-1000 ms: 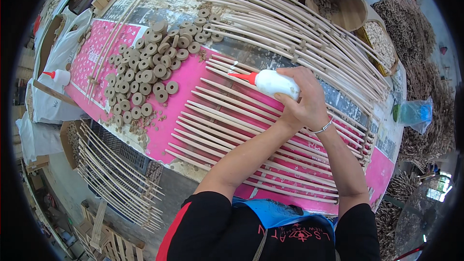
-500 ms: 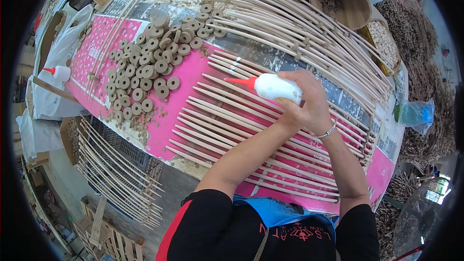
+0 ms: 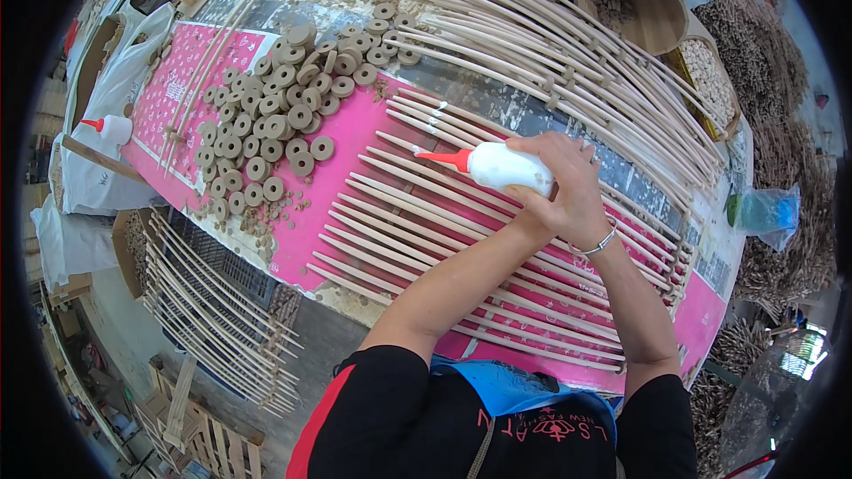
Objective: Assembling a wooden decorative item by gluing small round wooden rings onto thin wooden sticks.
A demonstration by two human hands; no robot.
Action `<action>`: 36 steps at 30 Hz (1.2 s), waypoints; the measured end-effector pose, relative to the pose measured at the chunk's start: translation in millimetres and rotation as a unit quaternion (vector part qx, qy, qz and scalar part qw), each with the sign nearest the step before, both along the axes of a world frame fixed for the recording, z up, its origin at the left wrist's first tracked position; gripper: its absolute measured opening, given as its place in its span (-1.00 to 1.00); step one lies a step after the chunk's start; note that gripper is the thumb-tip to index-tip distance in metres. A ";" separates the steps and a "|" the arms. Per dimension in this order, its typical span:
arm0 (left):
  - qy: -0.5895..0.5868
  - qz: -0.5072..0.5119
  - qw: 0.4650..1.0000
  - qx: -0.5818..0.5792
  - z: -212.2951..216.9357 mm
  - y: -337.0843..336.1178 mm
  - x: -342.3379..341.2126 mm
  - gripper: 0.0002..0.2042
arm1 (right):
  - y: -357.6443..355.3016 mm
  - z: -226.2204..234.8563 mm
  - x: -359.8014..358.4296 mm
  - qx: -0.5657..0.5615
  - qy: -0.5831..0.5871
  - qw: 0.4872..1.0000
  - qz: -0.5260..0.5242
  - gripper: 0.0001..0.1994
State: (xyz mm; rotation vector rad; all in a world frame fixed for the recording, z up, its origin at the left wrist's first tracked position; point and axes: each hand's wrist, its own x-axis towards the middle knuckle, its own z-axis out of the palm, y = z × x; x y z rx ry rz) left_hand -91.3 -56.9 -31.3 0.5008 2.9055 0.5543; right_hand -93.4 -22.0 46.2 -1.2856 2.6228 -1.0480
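A white squeeze bottle [image 3: 509,168] with a red nozzle lies tilted sideways over a row of pale wooden sticks [image 3: 417,197]. My right hand [image 3: 577,184], with a bangle at its wrist, is closed round the bottle's base end. My left hand [image 3: 536,214] meets it there and also grips the bottle; most of its fingers are hidden. At the nozzle tip is a white bead, beside one of the upper sticks. White glue marks [image 3: 437,115] cross the few farthest sticks. The sticks' right ends sit in a row of small wooden pieces [image 3: 679,264].
Left of the sticks lies a heap of brown wooden rings [image 3: 266,111]. Assembled stick racks [image 3: 568,62] are stacked at the far side, near a tipped round container [image 3: 641,4]. Another red-tipped bottle [image 3: 115,129] stands at far left. A slatted rack [image 3: 213,310] sits below the table edge.
The bottle's nozzle has shifted slightly downward in view, and a white bead now shows at its tip. Both hands keep their grip.
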 end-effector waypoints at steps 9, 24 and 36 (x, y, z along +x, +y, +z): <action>-0.021 -0.016 0.998 -0.048 1.4 -7.1 2.8 -0.41 | -6.2 -0.1 6.9 -0.025 -0.001 1.000 0.013 -0.44; 0.317 0.052 0.940 0.116 -65.5 -3.7 10.2 -0.45 | -1.7 3.6 7.7 -0.018 0.002 1.000 0.019 -0.44; 0.201 0.034 0.970 0.133 -67.4 3.6 2.1 -0.43 | -5.0 0.9 12.3 0.012 -0.023 0.999 0.030 -0.43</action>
